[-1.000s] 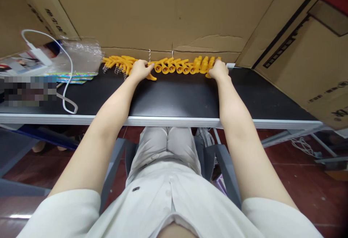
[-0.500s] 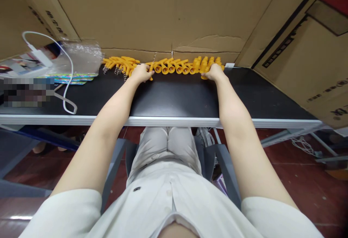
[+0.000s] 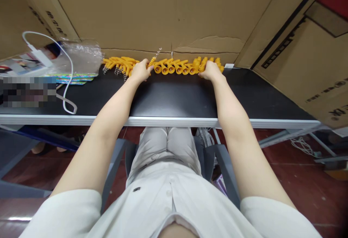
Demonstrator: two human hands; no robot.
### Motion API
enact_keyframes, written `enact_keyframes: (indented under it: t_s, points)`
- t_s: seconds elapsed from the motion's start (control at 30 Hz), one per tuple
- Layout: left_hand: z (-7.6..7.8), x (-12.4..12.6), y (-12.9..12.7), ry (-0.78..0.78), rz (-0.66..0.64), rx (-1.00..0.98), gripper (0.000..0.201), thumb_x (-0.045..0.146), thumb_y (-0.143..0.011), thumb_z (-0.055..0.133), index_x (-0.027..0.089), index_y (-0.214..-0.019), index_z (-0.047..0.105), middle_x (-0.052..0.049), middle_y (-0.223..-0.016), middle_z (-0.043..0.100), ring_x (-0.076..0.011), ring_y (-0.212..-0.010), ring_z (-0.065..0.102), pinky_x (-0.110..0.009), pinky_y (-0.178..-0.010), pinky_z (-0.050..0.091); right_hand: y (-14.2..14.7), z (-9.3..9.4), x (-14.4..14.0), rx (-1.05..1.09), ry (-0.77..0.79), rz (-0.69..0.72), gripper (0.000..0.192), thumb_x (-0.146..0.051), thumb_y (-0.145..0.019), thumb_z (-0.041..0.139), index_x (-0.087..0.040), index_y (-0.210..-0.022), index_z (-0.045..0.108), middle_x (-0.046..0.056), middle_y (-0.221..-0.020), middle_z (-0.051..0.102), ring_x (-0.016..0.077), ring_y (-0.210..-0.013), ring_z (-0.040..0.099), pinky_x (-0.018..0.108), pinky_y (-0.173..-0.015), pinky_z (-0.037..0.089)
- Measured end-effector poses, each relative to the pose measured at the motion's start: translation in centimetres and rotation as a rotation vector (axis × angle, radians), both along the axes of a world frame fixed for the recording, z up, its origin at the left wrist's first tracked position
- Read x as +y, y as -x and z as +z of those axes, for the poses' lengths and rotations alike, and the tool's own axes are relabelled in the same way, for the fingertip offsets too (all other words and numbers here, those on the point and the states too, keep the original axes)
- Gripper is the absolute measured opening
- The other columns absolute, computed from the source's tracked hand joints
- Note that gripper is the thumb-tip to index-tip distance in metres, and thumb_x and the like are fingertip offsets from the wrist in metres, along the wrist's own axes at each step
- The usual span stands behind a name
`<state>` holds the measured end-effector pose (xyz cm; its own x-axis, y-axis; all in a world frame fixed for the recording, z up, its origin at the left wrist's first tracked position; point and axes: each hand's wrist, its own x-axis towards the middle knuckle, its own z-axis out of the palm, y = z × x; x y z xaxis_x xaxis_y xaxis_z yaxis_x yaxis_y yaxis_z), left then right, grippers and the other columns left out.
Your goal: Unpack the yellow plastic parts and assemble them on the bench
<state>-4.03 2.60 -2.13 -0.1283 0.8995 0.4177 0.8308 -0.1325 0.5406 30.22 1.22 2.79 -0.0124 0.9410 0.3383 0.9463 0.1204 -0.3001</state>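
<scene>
Row of orange plastic parts (image 3: 174,66) is lying along far edge of black tabletop (image 3: 176,96), upper centre of frame, against cardboard wall (image 3: 136,9). Left hand (image 3: 140,71) is sitting at row's left-centre, fingers closed on one orange piece w/ metal spring (image 3: 152,60), which is sticking up at a tilt. Right hand (image 3: 210,72) is resting on row's right end, fingers curled over parts; grip can't be told. Upper left: clear plastic bag (image 3: 81,55), white cable (image 3: 66,86) w/ charger (image 3: 40,57).
</scene>
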Motion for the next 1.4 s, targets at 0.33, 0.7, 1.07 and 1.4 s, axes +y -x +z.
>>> enact_keyframes:
  t_s: [0.33, 0.7, 1.07, 1.4]
  points:
    - [1.8, -2.7, -1.9, 0.001, -0.117, 0.108, 0.036, 0.021, -0.088, 0.073, 0.02, -0.124, 0.076, -0.013, -0.111, 0.078, -0.037, -0.117, 0.072, -0.046, -0.111, 0.055, 3.0, 1.0, -2.2, -0.06, 0.057, 0.174, 0.041, -0.008, -0.093, 0.076, -0.013, -0.133, 0.076, 0.016, -0.138, 0.077, 0.0348, -0.135, 0.07, 0.047, -0.121, 0.054]
    - [1.6, -2.7, -1.9, -0.036, -0.223, 0.176, 0.04, 0.025, -0.088, 0.073, 0.02, -0.128, 0.08, -0.01, -0.108, 0.078, -0.0323, -0.11, 0.071, -0.039, -0.103, 0.055, 3.9, -0.4, -1.1, -0.032, 0.008, 0.365, 0.042, -0.014, -0.091, 0.078, -0.014, -0.133, 0.078, 0.015, -0.138, 0.079, 0.0341, -0.133, 0.072, 0.05, -0.124, 0.052]
    - [1.7, -2.8, -2.8, -0.087, -0.278, 0.156, 0.044, 0.026, -0.092, 0.067, 0.019, -0.133, 0.078, -0.014, -0.126, 0.078, -0.0335, -0.121, 0.07, -0.042, -0.113, 0.052, 5.4, -0.3, -2.2, 0.209, 0.026, 0.386, 0.051, -0.027, -0.091, 0.083, -0.015, -0.14, 0.076, 0.012, -0.134, 0.079, 0.0283, -0.115, 0.076, 0.044, -0.112, 0.059]
    - [1.9, -3.5, -2.8, -0.095, -0.246, 0.102, 0.033, 0.029, -0.093, 0.069, 0.023, -0.124, 0.079, -0.007, -0.098, 0.077, -0.0314, -0.107, 0.071, -0.041, -0.106, 0.053, 5.1, 0.0, -2.4, 0.512, 0.098, 0.435, 0.051, -0.038, -0.088, 0.089, -0.019, -0.133, 0.076, 0.012, -0.13, 0.081, 0.0284, -0.117, 0.079, 0.047, -0.11, 0.064]
